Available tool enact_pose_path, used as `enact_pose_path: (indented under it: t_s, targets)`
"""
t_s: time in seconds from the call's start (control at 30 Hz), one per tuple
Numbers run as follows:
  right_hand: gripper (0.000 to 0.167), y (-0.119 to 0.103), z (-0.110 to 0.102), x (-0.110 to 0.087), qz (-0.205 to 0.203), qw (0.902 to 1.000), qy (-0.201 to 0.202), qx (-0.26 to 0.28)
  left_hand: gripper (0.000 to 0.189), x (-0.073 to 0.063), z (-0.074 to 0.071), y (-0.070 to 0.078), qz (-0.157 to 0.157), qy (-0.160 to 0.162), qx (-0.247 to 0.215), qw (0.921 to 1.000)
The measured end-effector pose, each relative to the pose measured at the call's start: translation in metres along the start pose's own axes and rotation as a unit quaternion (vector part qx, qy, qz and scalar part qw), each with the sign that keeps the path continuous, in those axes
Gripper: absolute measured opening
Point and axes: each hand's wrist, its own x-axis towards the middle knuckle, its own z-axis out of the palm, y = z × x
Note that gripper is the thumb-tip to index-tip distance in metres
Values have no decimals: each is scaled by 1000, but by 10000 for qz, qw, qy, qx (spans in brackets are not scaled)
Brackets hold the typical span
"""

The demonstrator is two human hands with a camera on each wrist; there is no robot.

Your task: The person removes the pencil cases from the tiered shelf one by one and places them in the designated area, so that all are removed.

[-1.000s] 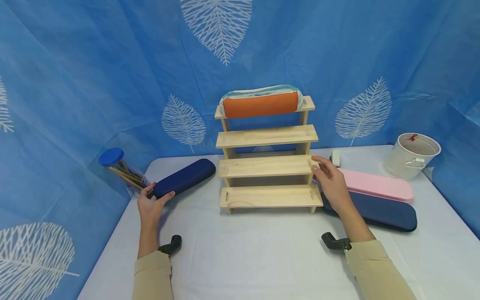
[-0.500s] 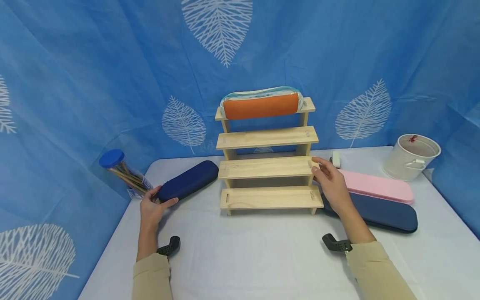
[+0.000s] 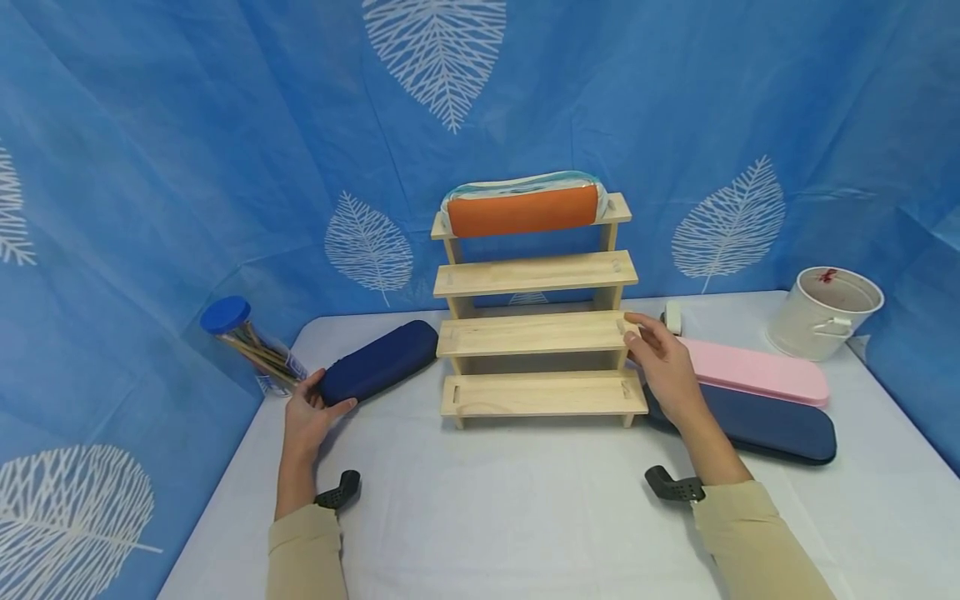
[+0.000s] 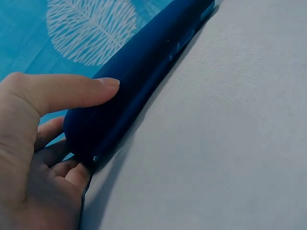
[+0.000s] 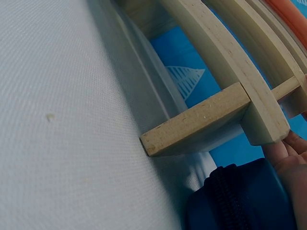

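Observation:
My left hand holds the near end of a long navy pencil case on the left of the table. In the left wrist view its thumb lies across the case, with the other fingers around the end and partly hidden. A four-tier wooden step shelf stands in the middle. My right hand grips the right end of its second board from the bottom between thumb and fingers. On the top board lies an orange and white pouch.
Right of the shelf lie a dark blue zippered case and a pink case, near a small white object. A white bucket stands at the back right. Behind my left hand leans a blue-lidded jar of sticks.
My left hand and the navy pencil case have shifted slightly to the right, so the case's far end is closer to the shelf. My right hand keeps its place on the shelf.

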Motion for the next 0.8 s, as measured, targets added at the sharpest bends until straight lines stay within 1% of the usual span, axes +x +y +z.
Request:
enact_pose_path:
  t_s: [0.17, 0.37, 0.4, 0.47, 0.53, 0.6, 0.67, 0.8]
  targets:
    - [48, -14, 1, -7, -27, 10000, -35, -33, 95, 0, 1, 0, 40, -159, 107, 9998]
    - [48, -13, 1, -7, -31, 10000, -48, 42, 94, -3, 2, 0, 97, -181, 303, 9993]
    - [48, -13, 1, -7, -33, 10000, -40, 46, 94, -3, 2, 0, 156, -165, 311, 9993]
    - [48, -11, 1, -6, -44, 10000, -18, 65, 90, -4, 3, 1, 381, 7, 313, 9988]
    - [48, -7, 0, -5, -35, 10000, -19, 69, 84, -4, 4, 3, 686, 299, 186, 9970]
    - [49, -1, 0, -2, -9, 10000, -30, 62, 75, -5, 6, 4, 1060, 647, 151, 9921]
    - [49, 7, -1, 2, 1, 10000, -32, 71, 68, -5, 8, 6, 1348, 931, 108, 9864]
    - [49, 17, -1, 6, -74, 9999, -16, 114, 60, -6, 11, 9, 1679, 1190, 49, 9786]
